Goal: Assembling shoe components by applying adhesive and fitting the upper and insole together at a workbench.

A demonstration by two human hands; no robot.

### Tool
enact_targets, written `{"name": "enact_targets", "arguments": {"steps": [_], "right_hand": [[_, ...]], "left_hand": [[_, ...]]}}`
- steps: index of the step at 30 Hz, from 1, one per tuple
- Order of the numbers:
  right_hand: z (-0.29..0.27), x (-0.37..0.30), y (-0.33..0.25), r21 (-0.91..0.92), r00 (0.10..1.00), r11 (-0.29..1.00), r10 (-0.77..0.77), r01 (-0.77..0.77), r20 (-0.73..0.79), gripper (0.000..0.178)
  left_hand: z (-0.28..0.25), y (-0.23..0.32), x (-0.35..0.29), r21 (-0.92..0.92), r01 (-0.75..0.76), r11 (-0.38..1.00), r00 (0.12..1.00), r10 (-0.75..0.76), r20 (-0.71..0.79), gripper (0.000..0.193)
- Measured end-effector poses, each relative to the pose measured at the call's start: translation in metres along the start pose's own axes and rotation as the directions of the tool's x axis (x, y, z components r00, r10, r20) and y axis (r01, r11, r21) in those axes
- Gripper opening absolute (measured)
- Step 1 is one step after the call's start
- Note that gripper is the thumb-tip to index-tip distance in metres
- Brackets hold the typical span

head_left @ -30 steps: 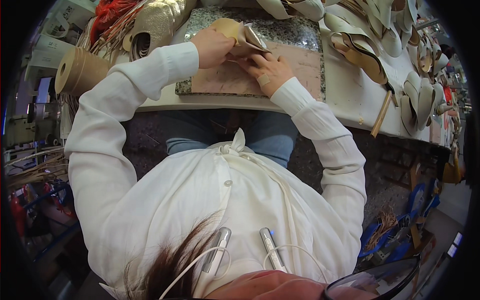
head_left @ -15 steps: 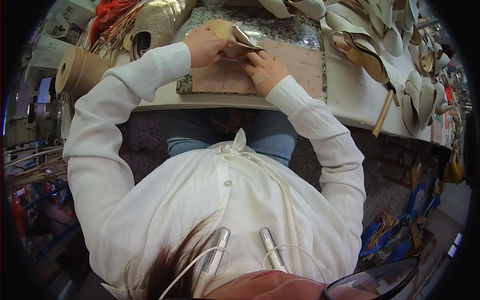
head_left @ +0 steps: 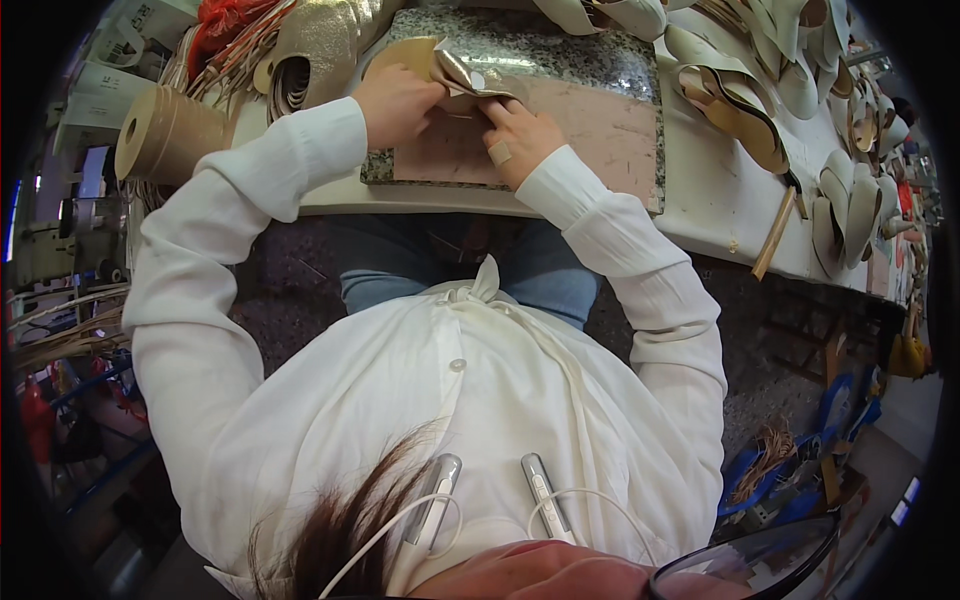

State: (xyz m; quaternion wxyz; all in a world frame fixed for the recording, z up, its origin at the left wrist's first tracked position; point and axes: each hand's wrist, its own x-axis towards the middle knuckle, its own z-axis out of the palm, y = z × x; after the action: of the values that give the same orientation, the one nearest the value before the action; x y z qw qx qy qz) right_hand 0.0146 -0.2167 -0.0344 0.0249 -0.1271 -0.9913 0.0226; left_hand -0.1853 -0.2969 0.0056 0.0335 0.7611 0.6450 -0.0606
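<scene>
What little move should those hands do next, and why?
Maybe the right hand should gently press the shiny curled piece, because its fingertips are at the right end while the left hand seems to grip the left part.

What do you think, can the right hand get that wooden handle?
Probably yes. Only the flat pink board, stone slab and white table seem to lie between the right hand and the wooden handle, though that hand would first have to leave the tan and metallic piece.
</scene>
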Motion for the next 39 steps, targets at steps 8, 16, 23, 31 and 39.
{"name": "enact_targets", "arguments": {"steps": [8,16,23,31,39], "right_hand": [[0.001,0.007,0.002,-0.034,1.0,0.999,0.023,-0.024,-0.02,0.033],[0.0,0.009,0.0,-0.083,0.985,0.996,-0.003,-0.011,-0.17,0.036],[-0.002,0.009,0.023,0.016,0.879,1.0,0.019,-0.013,-0.476,0.021],[-0.009,-0.01,0.021,0.104,0.912,0.994,0.083,-0.045,-0.402,0.02],[-0.017,-0.028,0.04,0.753,0.918,-0.571,0.381,0.326,-0.108,0.026]], "left_hand": [[0.009,-0.01,0.008,-0.164,0.052,0.985,0.998,-0.059,-0.035,0.021],[0.009,0.004,0.005,-0.177,0.017,0.984,0.988,-0.044,-0.149,0.016],[-0.005,0.03,0.01,0.358,-0.081,0.93,0.907,0.218,-0.361,0.014],[-0.004,0.025,0.017,0.329,-0.21,0.921,0.884,0.322,-0.338,0.019],[-0.042,0.017,-0.007,-0.711,-0.21,0.671,0.402,-0.604,-0.688,0.037]]}}
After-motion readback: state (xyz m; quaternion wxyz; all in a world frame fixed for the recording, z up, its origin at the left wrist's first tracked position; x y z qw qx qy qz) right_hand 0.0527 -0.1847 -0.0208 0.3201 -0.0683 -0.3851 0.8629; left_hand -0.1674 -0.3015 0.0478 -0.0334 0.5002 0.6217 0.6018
